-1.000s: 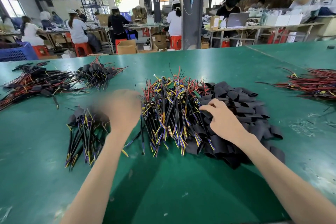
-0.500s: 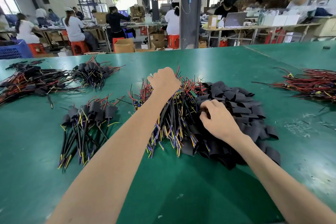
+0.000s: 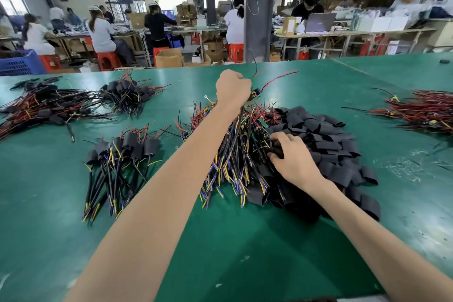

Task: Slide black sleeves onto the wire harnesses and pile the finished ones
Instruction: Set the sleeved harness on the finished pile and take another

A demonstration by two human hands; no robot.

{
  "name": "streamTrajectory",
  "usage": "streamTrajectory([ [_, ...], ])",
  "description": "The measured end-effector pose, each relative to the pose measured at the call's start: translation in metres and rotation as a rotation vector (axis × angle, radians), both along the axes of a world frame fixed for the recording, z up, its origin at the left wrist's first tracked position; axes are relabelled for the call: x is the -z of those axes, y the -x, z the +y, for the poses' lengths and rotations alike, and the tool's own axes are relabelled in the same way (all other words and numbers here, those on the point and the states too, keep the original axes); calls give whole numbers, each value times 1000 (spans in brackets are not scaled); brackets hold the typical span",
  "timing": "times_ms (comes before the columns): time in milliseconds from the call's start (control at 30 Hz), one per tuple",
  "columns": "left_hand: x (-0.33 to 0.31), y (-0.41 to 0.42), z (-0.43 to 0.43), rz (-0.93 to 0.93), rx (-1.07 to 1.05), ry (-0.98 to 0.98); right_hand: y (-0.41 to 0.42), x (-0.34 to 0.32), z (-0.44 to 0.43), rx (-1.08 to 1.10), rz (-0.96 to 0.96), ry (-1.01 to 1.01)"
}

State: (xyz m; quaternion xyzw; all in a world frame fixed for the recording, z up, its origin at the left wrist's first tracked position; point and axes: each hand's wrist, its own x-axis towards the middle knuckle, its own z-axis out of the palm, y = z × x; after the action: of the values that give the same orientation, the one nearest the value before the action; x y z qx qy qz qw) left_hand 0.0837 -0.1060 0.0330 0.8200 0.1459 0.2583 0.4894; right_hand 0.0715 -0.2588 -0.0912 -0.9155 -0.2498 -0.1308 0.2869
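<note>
left hand (image 3: 232,86): fist closed round wire harness (image 3: 256,93), held above middle wire pile (image 3: 235,167) | right hand (image 3: 295,158): fingertips pinch black sleeve (image 3: 277,152) on sleeve heap (image 3: 331,135) just right | sleeved bundle (image 3: 122,152) near-left.

You have no writing here that can be read. On the far right, the cardboard box (image 3: 289,26) carries a pale label, but its print is too small to make out. The laptop (image 3: 320,22) just beside it has a mark on its lid that is too blurred to tell.
</note>
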Motion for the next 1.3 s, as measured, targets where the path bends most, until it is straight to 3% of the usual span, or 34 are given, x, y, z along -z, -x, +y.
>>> streamTrajectory([
  [133, -2, 4, -5, 91, 57, -289, -2, 2, -1, -6, -28, 13],
  [267, 5, 5, -6, 140, 129, -403, -4, 1, 0, 7, -39, 26],
  [533, 13, 6, -6, 220, 133, -291, 8, -11, 3, -118, -295, -192],
  [767, 9, 12, -14, 261, 120, -438, 9, -7, 15, -270, -196, -194],
  [1000, 6, 16, -12, 254, 217, -302, 1, -7, 16, -272, -127, -267],
  [1300, 14, 20, -4, 81, 151, -163, -4, -10, 18, -229, -232, -247],
])
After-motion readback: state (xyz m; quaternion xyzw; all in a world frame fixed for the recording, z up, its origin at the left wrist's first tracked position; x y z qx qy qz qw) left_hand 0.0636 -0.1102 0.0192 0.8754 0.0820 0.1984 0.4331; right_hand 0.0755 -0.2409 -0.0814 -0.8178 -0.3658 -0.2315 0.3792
